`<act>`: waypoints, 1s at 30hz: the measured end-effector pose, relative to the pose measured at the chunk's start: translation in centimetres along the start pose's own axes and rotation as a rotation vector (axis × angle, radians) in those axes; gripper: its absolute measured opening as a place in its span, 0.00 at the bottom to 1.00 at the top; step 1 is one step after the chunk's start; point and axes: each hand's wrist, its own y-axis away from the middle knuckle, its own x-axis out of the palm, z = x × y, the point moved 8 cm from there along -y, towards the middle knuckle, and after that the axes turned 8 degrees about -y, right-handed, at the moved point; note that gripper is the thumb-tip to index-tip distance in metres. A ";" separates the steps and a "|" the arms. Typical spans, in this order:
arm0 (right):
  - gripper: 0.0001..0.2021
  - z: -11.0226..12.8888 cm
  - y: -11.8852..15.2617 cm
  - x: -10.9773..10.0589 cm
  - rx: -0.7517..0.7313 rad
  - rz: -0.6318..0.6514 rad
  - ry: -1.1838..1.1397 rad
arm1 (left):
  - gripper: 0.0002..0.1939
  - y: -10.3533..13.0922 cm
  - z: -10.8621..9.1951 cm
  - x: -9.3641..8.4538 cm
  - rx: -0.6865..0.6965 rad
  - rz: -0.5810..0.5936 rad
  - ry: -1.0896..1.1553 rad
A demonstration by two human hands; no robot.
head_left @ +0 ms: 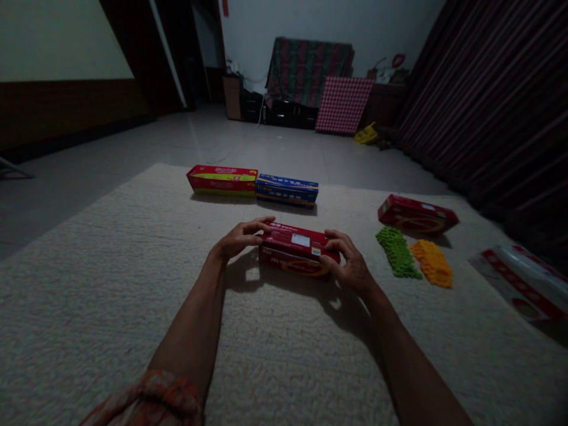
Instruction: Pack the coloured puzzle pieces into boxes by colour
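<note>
A long red box (290,251) with a white label on top lies on the pale quilted mat in front of me. My left hand (242,238) is closed on its left end, with fingertips on the top edge and side. At the right end, my right hand (348,260) grips the box, fingers over the top and thumb on the near side. Just beyond it stand a red and yellow box (224,181) and a blue box (287,190), end to end and touching. The undersides of my fingers are partly hidden.
To the right lie another red box (417,214), a green textured bundle (398,252) and an orange one (433,263). A clear plastic package with red print (528,284) sits at the far right. The mat (110,284) ends before the tiled floor; a checkered board (345,105) leans at the back.
</note>
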 end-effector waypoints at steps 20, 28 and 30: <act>0.05 1.6 -0.2 0.3 -0.075 0.120 0.219 | 0.05 -0.2 -0.1 0.0 0.003 -0.030 -0.104; 0.12 4.3 -3.1 4.5 -0.055 0.454 0.384 | 0.09 -0.4 1.6 -2.3 -0.002 -0.328 0.044; 0.14 4.5 -4.1 5.5 -0.019 0.516 0.422 | 0.09 -0.5 2.2 -2.3 -0.035 -0.380 0.039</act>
